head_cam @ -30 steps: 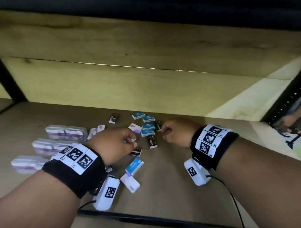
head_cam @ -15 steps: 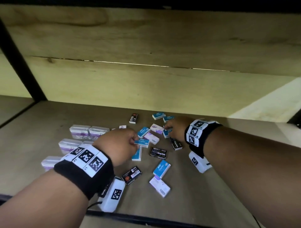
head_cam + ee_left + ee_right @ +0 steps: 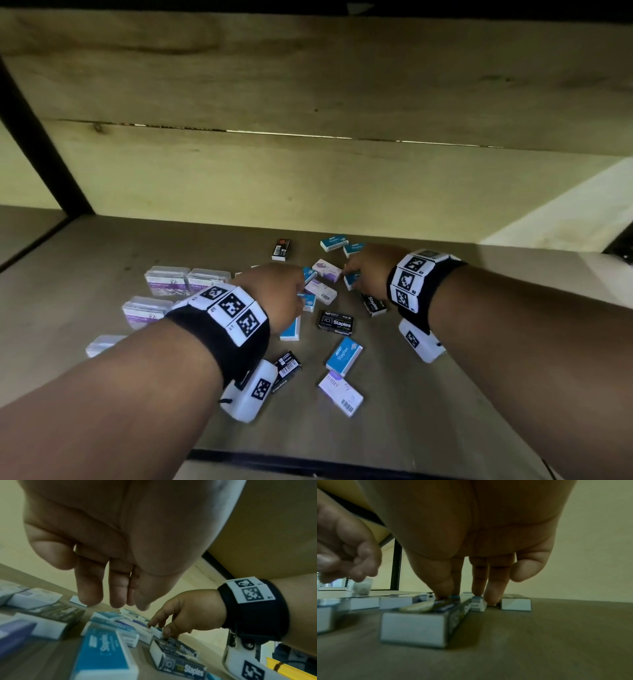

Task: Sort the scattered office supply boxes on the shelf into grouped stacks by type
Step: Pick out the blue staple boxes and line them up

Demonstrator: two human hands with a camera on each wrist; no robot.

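Observation:
Small staples boxes lie scattered on the shelf (image 3: 445, 394): blue, purple and black ones. My right hand (image 3: 363, 270) reaches into the pile and pinches a blue staples box (image 3: 351, 280) between thumb and fingers; the right wrist view shows its fingertips (image 3: 477, 589) pressed down on that box (image 3: 477, 603). Over two other blue boxes (image 3: 309, 301) hovers my left hand (image 3: 298, 291). Its fingers (image 3: 89, 596) hang straight and hold nothing. Between the hands lie two purple boxes (image 3: 327, 269).
Clear paper clip boxes (image 3: 168, 281) sit grouped at the left. Nearer me lie a black staples box (image 3: 337, 322), a blue one (image 3: 343, 356), a purple one (image 3: 340, 394) and a black one (image 3: 286, 370). A shelf board hangs low overhead. A black post (image 3: 44, 137) stands at back left.
Both hands have reached farther into the pile. The right hand has come down onto the blue box among the back ones. The left hand has shifted over the blue boxes.

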